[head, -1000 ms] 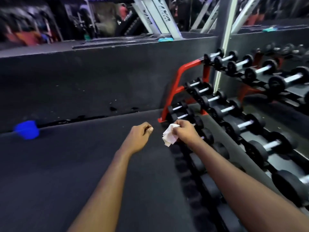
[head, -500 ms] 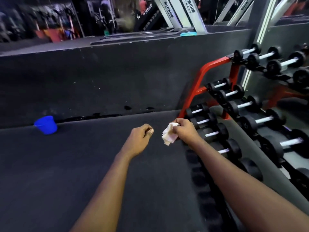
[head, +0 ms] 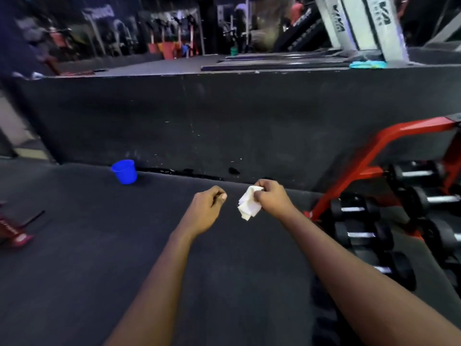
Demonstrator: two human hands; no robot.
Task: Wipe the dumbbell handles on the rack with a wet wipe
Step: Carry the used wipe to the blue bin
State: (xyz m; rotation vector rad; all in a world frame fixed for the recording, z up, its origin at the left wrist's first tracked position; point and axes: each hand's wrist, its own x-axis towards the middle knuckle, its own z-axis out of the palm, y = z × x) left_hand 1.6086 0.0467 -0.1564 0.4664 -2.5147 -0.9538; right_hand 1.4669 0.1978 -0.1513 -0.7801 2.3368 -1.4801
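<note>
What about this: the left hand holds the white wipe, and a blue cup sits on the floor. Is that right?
Not quite. In the head view the right hand pinches the white wipe; the left hand is curled and holds nothing. The blue cup does sit on the floor.

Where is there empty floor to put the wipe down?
The dark floor mat is bare between the blue cup and the left hand, and nearer, under both arms. A bare strip runs along the black wall from the cup to the red rack. It is crowded on the right, where dumbbells fill the rack beside the right hand holding the wipe.
</note>
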